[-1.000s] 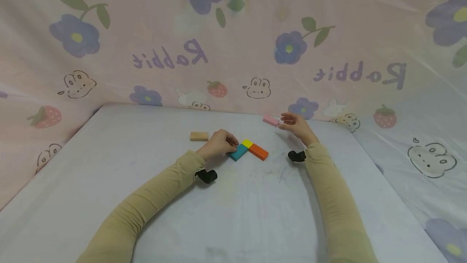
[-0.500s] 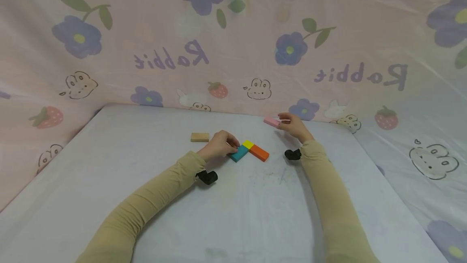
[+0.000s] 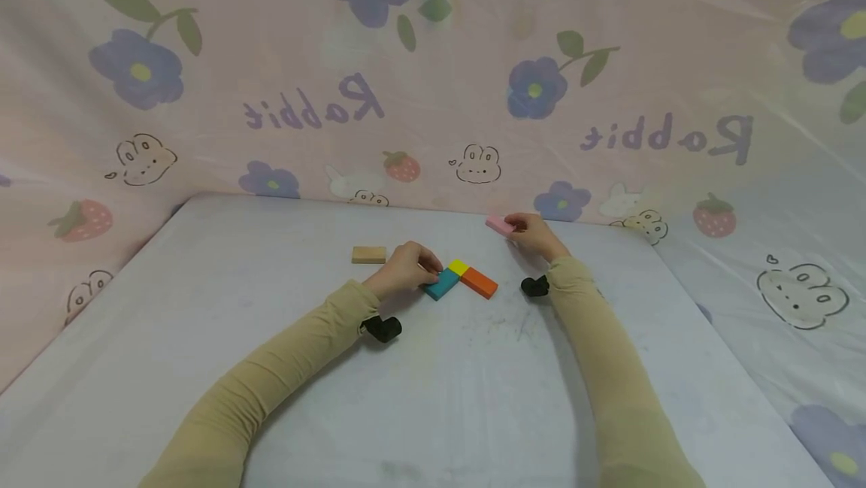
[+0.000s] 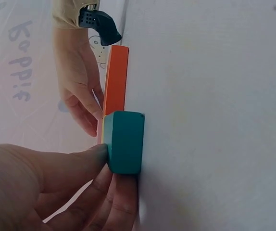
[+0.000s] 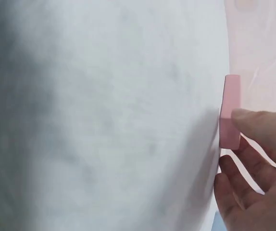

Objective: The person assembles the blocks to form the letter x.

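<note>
A teal block (image 3: 443, 285) lies on the table, its upper end meeting a small yellow block (image 3: 458, 268). From the yellow one an orange block (image 3: 479, 283) slants down to the right. My left hand (image 3: 406, 270) pinches the teal block at its near left end, thumb on top and fingers against its side in the left wrist view. Farther back, my right hand (image 3: 536, 234) holds the right end of a pink block (image 3: 499, 225). In the right wrist view its thumb lies on the pink block (image 5: 231, 96), with the other fingers bent below.
A plain wooden block (image 3: 368, 255) lies just left of my left hand. Behind the white table (image 3: 433, 398) hangs a printed curtain (image 3: 433, 82), close to the pink block. Black wrist-worn devices stick out under both sleeves.
My right hand has moved left onto the pink block and closed its thumb and fingers on the end. The left hand stays at the teal block.
</note>
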The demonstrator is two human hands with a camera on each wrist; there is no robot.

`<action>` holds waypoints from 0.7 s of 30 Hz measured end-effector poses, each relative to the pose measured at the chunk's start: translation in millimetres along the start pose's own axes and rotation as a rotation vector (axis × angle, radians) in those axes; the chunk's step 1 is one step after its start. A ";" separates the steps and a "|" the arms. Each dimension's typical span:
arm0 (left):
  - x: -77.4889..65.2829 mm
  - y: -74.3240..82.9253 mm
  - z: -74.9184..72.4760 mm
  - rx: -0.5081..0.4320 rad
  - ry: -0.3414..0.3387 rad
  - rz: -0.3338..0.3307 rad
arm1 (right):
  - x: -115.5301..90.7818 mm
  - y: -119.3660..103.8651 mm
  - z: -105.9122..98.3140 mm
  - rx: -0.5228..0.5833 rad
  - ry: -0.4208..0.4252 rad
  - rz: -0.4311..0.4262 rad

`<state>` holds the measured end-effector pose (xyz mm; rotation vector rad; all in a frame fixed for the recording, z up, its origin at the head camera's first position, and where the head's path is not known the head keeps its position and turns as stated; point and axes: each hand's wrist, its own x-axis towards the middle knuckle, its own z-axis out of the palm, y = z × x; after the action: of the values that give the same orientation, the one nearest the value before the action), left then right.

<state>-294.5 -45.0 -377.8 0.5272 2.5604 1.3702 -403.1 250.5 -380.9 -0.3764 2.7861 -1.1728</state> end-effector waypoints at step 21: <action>-1.1 0.7 -1.3 -0.005 -0.004 -0.012 | -8.1 -11.9 -0.4 -0.109 -0.054 -0.005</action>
<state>-293.7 -46.0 -376.4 0.5130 2.5522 1.3696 -393.0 244.9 -372.2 -0.4178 2.8113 -0.9992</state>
